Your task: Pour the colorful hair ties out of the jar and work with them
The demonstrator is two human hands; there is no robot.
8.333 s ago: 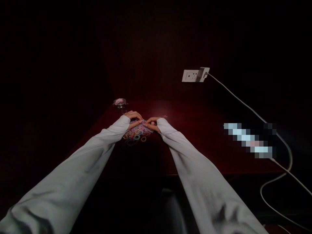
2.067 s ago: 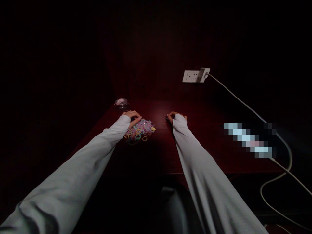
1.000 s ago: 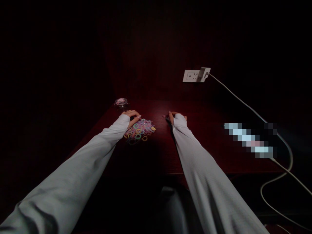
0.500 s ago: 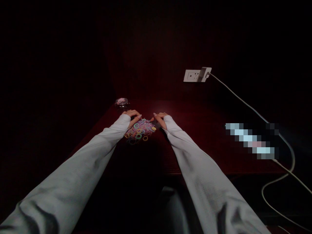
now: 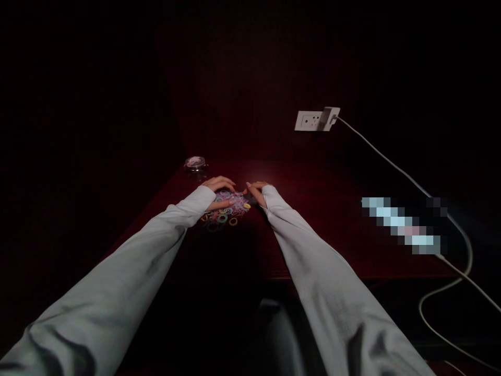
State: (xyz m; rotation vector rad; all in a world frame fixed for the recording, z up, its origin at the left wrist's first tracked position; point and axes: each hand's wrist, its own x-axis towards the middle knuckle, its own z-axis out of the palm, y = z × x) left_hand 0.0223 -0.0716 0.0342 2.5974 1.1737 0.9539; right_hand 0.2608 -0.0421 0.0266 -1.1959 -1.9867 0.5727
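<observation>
A loose pile of small coloured hair ties [image 5: 223, 218], in purple, yellow, green and blue, lies on the dark red table [image 5: 313, 235]. My left hand [image 5: 219, 189] reaches over the pile from the left, thumb apart from the fingers and low over the ties. Nothing shows gripped in it. At the pile's right edge is my right hand [image 5: 257, 191], its fingers bent and drawn together. A small dark patch lies beneath that hand; whether it is an object or shadow is unclear, and whatever the fingers pinch is too small to make out.
A small clear round container [image 5: 194, 163] with something pink stands at the table's far left. On the back wall, a charger [image 5: 331, 118] sits in a white socket [image 5: 307, 121]. Its cable [image 5: 395, 166] runs down the right side, near a blurred-out bright object [image 5: 399, 222].
My left hand has moved right, farther over the hair ties, and its thumb has dropped toward them. My right hand has stayed almost in place.
</observation>
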